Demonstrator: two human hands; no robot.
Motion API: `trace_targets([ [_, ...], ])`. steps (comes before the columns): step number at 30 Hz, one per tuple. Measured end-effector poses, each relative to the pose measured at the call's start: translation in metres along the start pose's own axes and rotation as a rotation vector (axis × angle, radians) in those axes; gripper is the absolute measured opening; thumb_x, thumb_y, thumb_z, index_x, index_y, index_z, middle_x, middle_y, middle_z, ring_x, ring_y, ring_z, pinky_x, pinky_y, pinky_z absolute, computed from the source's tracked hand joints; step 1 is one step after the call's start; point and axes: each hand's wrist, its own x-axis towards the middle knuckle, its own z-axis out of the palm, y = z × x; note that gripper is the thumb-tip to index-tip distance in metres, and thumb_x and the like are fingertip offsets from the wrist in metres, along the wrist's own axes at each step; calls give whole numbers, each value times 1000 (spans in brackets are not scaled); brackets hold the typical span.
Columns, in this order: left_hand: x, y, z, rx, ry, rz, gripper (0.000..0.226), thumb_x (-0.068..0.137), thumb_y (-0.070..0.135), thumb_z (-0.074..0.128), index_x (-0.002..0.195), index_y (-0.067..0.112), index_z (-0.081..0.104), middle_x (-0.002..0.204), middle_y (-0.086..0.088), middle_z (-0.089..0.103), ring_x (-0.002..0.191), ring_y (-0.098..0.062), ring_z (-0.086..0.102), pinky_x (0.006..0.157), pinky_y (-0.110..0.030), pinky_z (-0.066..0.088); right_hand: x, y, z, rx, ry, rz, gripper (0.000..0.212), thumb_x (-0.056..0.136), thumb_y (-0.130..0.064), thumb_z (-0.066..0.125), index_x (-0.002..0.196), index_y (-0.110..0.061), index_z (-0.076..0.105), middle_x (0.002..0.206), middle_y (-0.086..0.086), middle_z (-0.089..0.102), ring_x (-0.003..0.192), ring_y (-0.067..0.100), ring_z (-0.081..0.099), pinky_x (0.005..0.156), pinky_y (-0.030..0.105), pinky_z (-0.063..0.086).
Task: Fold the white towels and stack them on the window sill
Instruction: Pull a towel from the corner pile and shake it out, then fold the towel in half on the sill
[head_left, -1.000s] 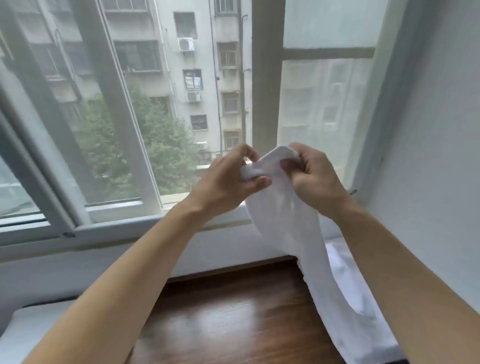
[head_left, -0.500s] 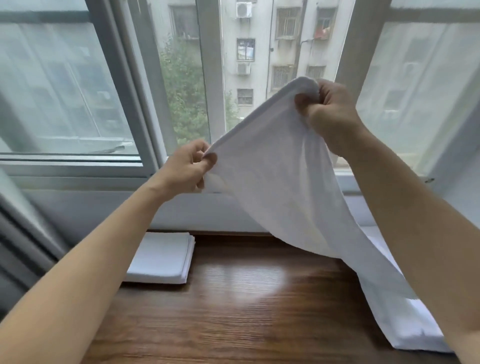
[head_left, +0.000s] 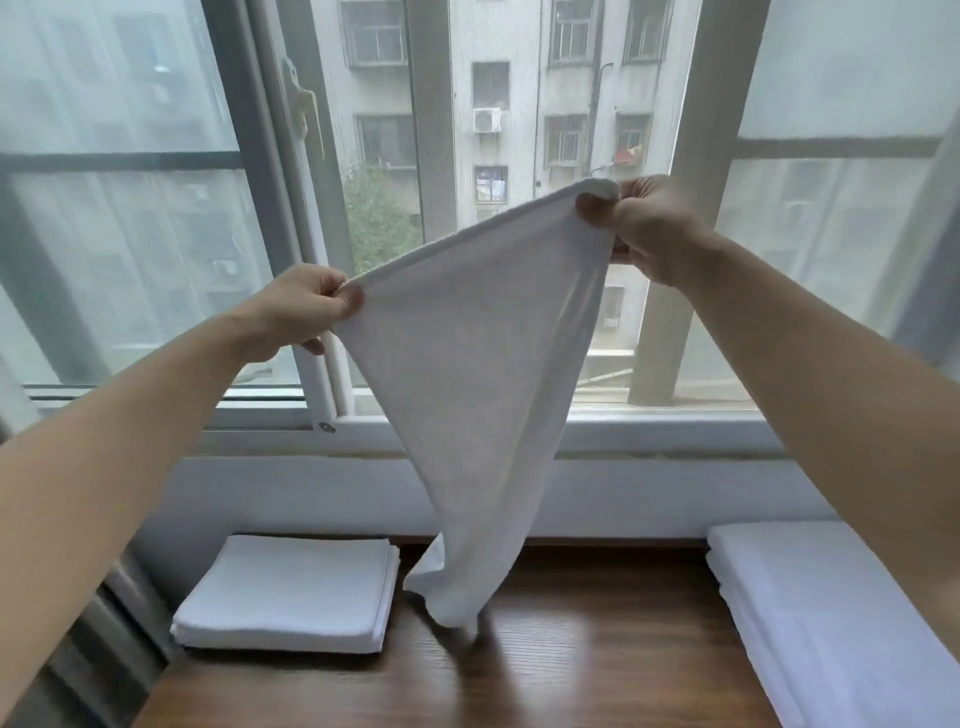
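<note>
I hold one white towel (head_left: 467, 374) up in front of the window (head_left: 519, 130), well above the wooden sill (head_left: 571, 675). My left hand (head_left: 296, 312) has its fingers (head_left: 348, 301) pinched shut on one end of the top hem, lower and to the left; my right hand (head_left: 644, 228) has its fingers closed on the other end, higher and to the right. The hem is stretched taut between them, and the rest hangs in a soft point whose tip dangles just above the wood.

The cloth looks light and limp, with no stiffness of its own, so I judge it will sag and twist wherever I am not holding it. Corners are the places to grip; pinching mid-edge would let it bunch.

A folded stack (head_left: 285, 592) lies on the sill at the far left, and a pile of flat white towels (head_left: 831, 623) sits at the right.
</note>
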Motion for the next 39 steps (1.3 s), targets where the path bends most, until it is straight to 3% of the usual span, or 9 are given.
trace_targets([
  [4, 17, 12, -12, -290, 179, -46, 33, 105, 26, 59, 104, -6, 63, 97, -15, 58, 77, -28, 65, 48, -34, 61, 1, -5, -7, -30, -111, 72, 34, 74, -39, 82, 92, -11, 76, 83, 0, 80, 79, 23, 78, 68, 36, 64],
  [6, 22, 21, -16, -381, 249, -35, 32, 102, 27, 63, 94, -4, 61, 98, -15, 58, 74, -30, 68, 53, -38, 64, 3, -6, -9, -82, -124, 77, 34, 83, -45, 77, 92, -12, 74, 83, -1, 77, 75, 23, 72, 61, 31, 58],
  [8, 28, 27, -20, -423, 313, -19, 32, 98, 28, 68, 84, 1, 59, 93, -11, 56, 71, -27, 69, 57, -40, 64, 8, -7, -14, -130, -115, 88, 29, 100, -41, 67, 96, -13, 72, 87, 1, 72, 75, 22, 64, 56, 29, 50],
  [12, 41, 33, -31, -395, 261, 34, 26, 99, 14, 67, 87, -8, 62, 89, -9, 58, 84, -25, 70, 66, -38, 65, 17, -10, -21, -33, -65, 147, 15, 104, -23, 65, 106, -10, 71, 113, 7, 68, 97, 23, 70, 59, 31, 62],
  [16, 49, 41, -40, -336, 187, 84, 8, 96, -11, 59, 99, -17, 62, 97, -14, 58, 96, -29, 67, 68, -31, 65, 21, -21, -25, 159, 15, 124, 34, 104, -15, 64, 132, 3, 61, 131, 16, 59, 117, 36, 65, 61, 40, 66],
  [24, 6, 56, -40, -431, 276, 166, 15, 98, 2, 65, 86, 12, 64, 87, -8, 61, 80, -27, 69, 58, -39, 65, -30, -34, -44, 108, 48, -26, 31, 104, -27, 63, 123, -2, 67, 126, 13, 64, 109, 35, 71, 66, 42, 66],
  [28, -44, 42, -20, -443, 248, 152, 16, 97, 3, 66, 85, 13, 67, 90, -13, 60, 79, -30, 67, 56, -39, 64, -87, -16, -45, 60, 57, -31, 27, 104, -29, 63, 116, -6, 71, 115, 9, 69, 94, 26, 78, 59, 37, 65],
  [35, -159, -27, 50, -490, 166, 48, 15, 98, -2, 62, 87, 8, 66, 66, 5, 65, 62, -16, 65, 51, -32, 62, -215, 51, -32, -5, 8, 88, 28, 94, -33, 63, 102, -9, 74, 81, 2, 77, 70, 20, 74, 52, 32, 62],
  [39, -204, -72, 86, -457, 83, -71, 14, 97, -4, 61, 89, 6, 68, 73, -14, 66, 59, -21, 64, 48, -28, 59, -275, 96, -19, -38, -61, 234, 33, 95, -33, 60, 101, -6, 76, 85, 12, 78, 70, 22, 73, 53, 31, 62],
])
